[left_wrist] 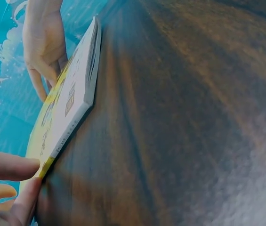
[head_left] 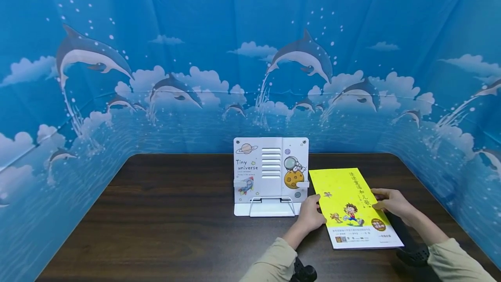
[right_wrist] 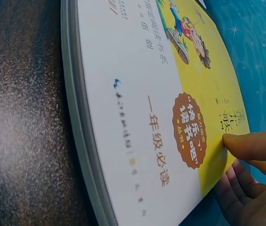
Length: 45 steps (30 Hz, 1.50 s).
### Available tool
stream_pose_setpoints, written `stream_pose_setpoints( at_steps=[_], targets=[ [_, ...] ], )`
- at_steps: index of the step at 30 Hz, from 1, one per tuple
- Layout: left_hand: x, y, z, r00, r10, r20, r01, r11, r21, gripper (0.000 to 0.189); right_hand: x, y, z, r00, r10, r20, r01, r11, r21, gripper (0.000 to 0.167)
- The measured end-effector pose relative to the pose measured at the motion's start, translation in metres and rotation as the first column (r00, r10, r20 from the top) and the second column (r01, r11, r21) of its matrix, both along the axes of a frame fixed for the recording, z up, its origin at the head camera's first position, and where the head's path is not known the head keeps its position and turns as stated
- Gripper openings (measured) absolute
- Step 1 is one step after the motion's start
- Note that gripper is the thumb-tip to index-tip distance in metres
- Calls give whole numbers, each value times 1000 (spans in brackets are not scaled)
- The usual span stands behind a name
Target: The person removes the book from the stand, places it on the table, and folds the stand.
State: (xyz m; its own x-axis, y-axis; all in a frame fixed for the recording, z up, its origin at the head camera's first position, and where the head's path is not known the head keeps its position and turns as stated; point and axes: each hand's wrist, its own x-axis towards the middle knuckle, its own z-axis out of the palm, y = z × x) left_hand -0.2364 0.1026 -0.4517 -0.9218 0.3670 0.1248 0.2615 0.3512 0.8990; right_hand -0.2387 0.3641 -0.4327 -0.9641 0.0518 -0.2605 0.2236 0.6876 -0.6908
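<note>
A thin book [head_left: 339,186] with a yellow cover, a white band along the bottom and a cartoon running child lies at the right of the dark table. My left hand [head_left: 312,215] pinches its left, spine edge, thumb on the cover in the left wrist view. On the opposite edge my right hand [head_left: 394,204] grips the book, its thumb [right_wrist: 250,146] pressing on the yellow cover and the other fingers partly hidden beneath. Just left of the book stands a white metal book stand [head_left: 252,188] printed with a planet, a rocket and an astronaut.
The dark wood-grain table [head_left: 156,221] stretches left of the stand. A blue curtain [head_left: 211,34] with dolphins and clouds surrounds its back and sides. Black wrist devices [head_left: 303,272] sit at both cuffs, close over the tabletop.
</note>
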Motion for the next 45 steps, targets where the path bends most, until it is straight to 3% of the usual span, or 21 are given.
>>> stream_pose_setpoints(
  at_steps=[7, 14, 20, 27, 34, 45],
  targets=[
    [1, -3, 1, 996, 13, 92, -12, 1000, -12, 63, -1, -2, 1, 1000, 11, -14, -10, 1000, 12, 65],
    [4, -4, 10, 991, 8, 132, -5, 1000, -27, 63, -6, 3, 1, 998, 21, -57, -20, 1000, 13, 65],
    [8, -6, 21, 993, -70, 93, 76, 995, -64, 59, -15, 5, 3, 995, 67, -78, -69, 997, -26, 71],
    [9, -16, 35, 991, -105, 86, 110, 993, -52, 55, -12, -22, 23, 985, 104, -138, -108, 994, -22, 64],
    [2, -42, 43, 992, -124, 34, 125, 991, -36, 53, -11, -45, 39, 981, 110, -162, -117, 992, -36, 61],
    [-5, -103, 46, 989, -130, -77, 130, 991, -2, 53, -12, -70, 51, 966, 153, -210, -170, 983, -65, 63]
  ],
)
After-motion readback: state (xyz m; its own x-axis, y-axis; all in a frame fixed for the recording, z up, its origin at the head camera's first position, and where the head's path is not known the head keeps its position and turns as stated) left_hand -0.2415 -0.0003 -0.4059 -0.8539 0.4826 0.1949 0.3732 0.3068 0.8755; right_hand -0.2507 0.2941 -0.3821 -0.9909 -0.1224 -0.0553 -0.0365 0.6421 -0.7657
